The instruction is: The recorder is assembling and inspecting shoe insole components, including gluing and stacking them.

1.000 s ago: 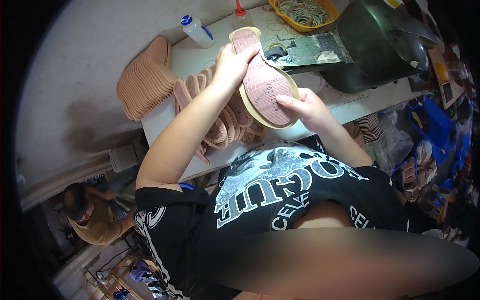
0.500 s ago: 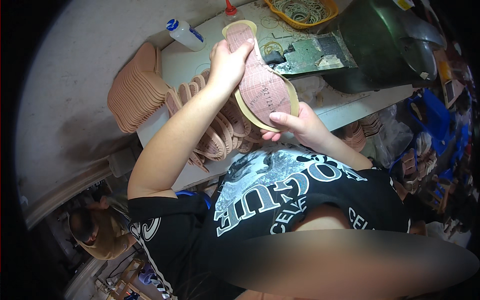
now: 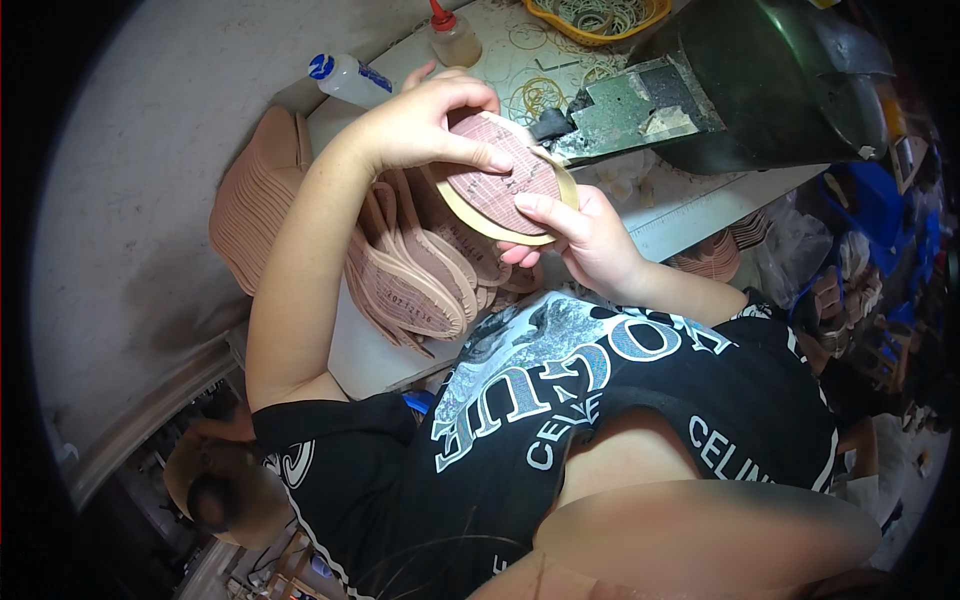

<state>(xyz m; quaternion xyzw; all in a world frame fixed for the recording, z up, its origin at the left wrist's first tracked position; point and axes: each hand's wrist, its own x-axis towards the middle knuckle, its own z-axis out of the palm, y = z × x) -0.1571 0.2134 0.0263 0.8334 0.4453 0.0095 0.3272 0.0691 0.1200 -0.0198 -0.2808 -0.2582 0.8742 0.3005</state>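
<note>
Both hands hold a shoe insole (image 3: 500, 165), a pinkish woven-patterned sole board with a pale yellow layer showing past its edge. My left hand (image 3: 425, 125) grips it from the far left, thumb pressed on the top face, covering the narrow end. Around the wide near end my right hand (image 3: 595, 235) is closed, thumb on top and fingers curled beneath. The sole sits just left of the machine's dark tip (image 3: 552, 127). Below my left forearm lie several overlapping insoles (image 3: 425, 290) with tan rims.
Tan soles (image 3: 250, 200) stand stacked against the wall. A green machine (image 3: 790, 90) with a flat plate (image 3: 640, 110) occupies the right of the white table (image 3: 500, 50). Beyond are a red-capped bottle (image 3: 455, 42), a blue-capped bottle (image 3: 350, 80) and a yellow basket (image 3: 600, 35). Another person (image 3: 220, 480) is at lower left.
My left hand has shifted from the narrow end toward the middle of the insole, its thumb now across the top. The insole has tilted and its narrow end is now hidden.
</note>
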